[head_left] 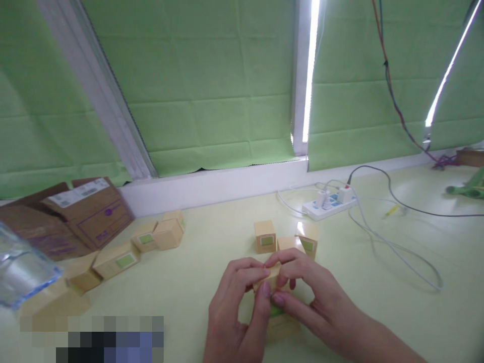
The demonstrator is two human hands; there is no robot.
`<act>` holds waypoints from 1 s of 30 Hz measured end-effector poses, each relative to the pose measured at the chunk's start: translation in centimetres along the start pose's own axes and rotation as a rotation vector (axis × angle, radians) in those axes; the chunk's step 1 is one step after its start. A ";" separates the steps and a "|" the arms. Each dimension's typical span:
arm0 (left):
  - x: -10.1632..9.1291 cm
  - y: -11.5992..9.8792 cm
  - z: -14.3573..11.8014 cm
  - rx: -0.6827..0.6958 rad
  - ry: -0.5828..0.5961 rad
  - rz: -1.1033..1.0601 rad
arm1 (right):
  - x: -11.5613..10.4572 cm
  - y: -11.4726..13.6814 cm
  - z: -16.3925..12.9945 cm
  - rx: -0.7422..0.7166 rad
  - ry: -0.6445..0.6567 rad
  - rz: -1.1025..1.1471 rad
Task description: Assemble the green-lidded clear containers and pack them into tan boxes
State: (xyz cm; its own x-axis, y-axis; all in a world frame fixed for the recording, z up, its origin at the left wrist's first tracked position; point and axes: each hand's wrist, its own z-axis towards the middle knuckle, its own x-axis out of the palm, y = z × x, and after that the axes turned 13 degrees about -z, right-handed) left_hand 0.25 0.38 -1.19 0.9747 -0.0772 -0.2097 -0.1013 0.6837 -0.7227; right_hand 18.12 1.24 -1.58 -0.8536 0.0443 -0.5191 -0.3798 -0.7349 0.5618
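Two bare hands meet low in the middle of the frame, both pinching one small wooden block (pixel 273 276). The left hand (pixel 236 307) curls its fingers over the block's left end with the thumb pressing up from below; the right hand (pixel 313 297) closes on its right end the same way, thumb tips nearly touching. The block is pale tan wood, mostly hidden by the fingers, and a patch of green shows just beneath it. It is held just above another tan block (pixel 282 327) lying on the pale yellow table (pixel 378 312).

Just behind the hands stand three similar blocks (pixel 265 236), two showing green square labels. More labelled blocks (pixel 117 259) lie scattered at centre left, near a cardboard box (pixel 91 212). A white power strip (pixel 328 204) with trailing cables sits right of centre, further back.
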 end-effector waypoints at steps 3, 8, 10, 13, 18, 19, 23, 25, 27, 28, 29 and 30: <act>0.0 0.0 0.1 -0.002 -0.002 0.000 | 0.0 0.0 0.0 0.002 0.004 0.001; 0.0 0.0 0.1 -0.015 0.020 -0.002 | 0.1 -0.2 -0.1 -0.011 0.019 0.004; -0.1 0.1 0.0 -0.032 0.011 -0.049 | 0.2 -0.3 -0.2 -0.009 0.014 -0.006; -0.2 -0.1 -0.1 -0.032 0.018 -0.106 | 0.3 -0.5 -0.2 0.011 0.000 -0.025; -0.4 -0.3 0.1 -0.037 0.075 -0.111 | 0.4 -0.6 -0.2 0.036 0.003 -0.018; -0.4 -0.2 0.1 -0.047 0.075 -0.122 | 0.5 -0.7 -0.2 0.038 0.002 -0.014; -0.1 0.0 0.0 -0.099 0.006 -0.175 | 0.6 -0.8 -0.4 0.065 -0.024 0.015; -0.1 0.0 0.0 -0.116 -0.029 -0.169 | 0.7 -0.7 -0.5 0.079 -0.043 0.033; -0.2 -0.1 -0.1 -0.108 -0.040 -0.156 | 0.8 -0.6 -0.5 0.075 -0.047 0.031; -0.2 -0.1 -0.1 -0.095 -0.040 -0.153 | 0.7 -0.6 -0.5 0.070 -0.041 0.022; -0.2 -0.1 -0.1 -0.085 -0.035 -0.151 | 0.7 -0.5 -0.5 0.069 -0.032 0.013; -0.2 -0.1 -0.1 -0.077 -0.030 -0.148 | 0.6 -0.5 -0.4 0.072 -0.024 0.007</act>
State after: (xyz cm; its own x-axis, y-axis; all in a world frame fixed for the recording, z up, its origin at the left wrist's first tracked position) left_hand 0.08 0.26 -1.11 0.9856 -0.1502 -0.0779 0.0301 0.6085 -0.7930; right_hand 17.91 1.31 -2.46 -0.8643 0.0563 -0.4997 -0.3977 -0.6848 0.6107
